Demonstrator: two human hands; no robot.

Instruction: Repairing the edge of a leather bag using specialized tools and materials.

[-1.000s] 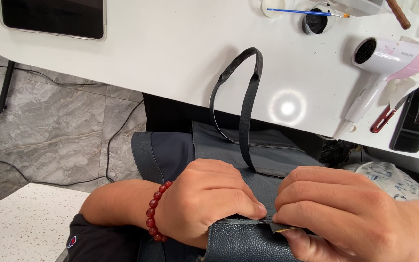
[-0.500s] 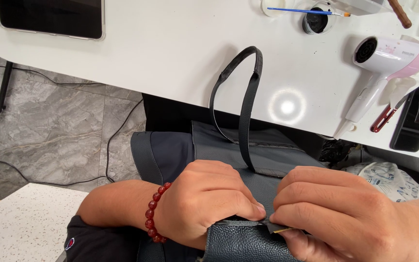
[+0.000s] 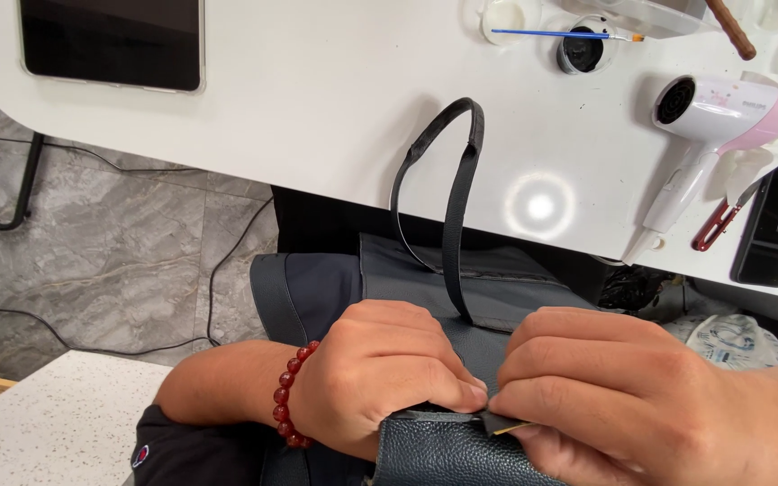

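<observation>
We sit at a white table (image 3: 299, 126), with a dark grey leather bag (image 3: 447, 454) on our lap below its edge. Its strap (image 3: 456, 216) loops up onto the tabletop. A tablet (image 3: 110, 40) lies far left; a pink-and-white hairdryer (image 3: 709, 117), a pot of dark stuff (image 3: 580, 49) and a blue brush (image 3: 560, 34) lie to the right.

We judge the work on the bag's edge to be under way, not finished: both hands are pinching it, and how much is treated we cannot tell.

Our left hand (image 3: 375, 382), with red beads (image 3: 288, 396) at the wrist, is curled tight, thumb pressing the bag's rim. Our right hand (image 3: 623, 405) is closed too, pinching a thin flap of leather (image 3: 502, 425) at the same rim, the fingertips of both hands almost meeting.
</observation>
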